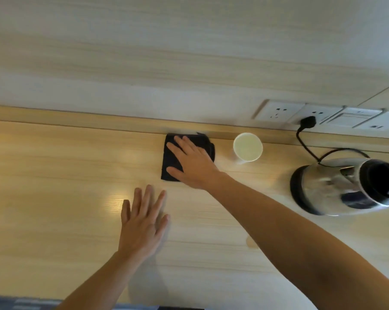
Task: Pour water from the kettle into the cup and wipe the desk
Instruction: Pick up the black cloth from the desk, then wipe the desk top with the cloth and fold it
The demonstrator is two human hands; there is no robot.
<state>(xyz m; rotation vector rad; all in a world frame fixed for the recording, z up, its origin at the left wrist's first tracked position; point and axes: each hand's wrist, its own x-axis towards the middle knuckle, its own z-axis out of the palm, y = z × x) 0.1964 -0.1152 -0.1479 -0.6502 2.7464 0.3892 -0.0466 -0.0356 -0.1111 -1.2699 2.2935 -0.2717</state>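
From the head camera we see the pale wood-grain desk (54, 198) running left to right under the wall; our right hand (192, 163) lies flat, fingers spread wide, on the folded black cloth (170, 161), which rests near the back edge of the desk with its long axis running from near to far, its far end touching the raised strip below the wall; our left hand (142, 222) is open too, fingers extended and pointing away from us, low over the bare desk in front of the cloth, and we cannot tell whether the palm touches the surface; it grasps nothing; just to the right of the cloth stands the white paper cup (247, 147), upright, its mouth toward us, holding pale liquid; well to the right stands the shiny steel electric kettle (345, 186) on its black base, lid open; its black cord (305, 144) runs up to a plug in the white wall sockets (278, 113).
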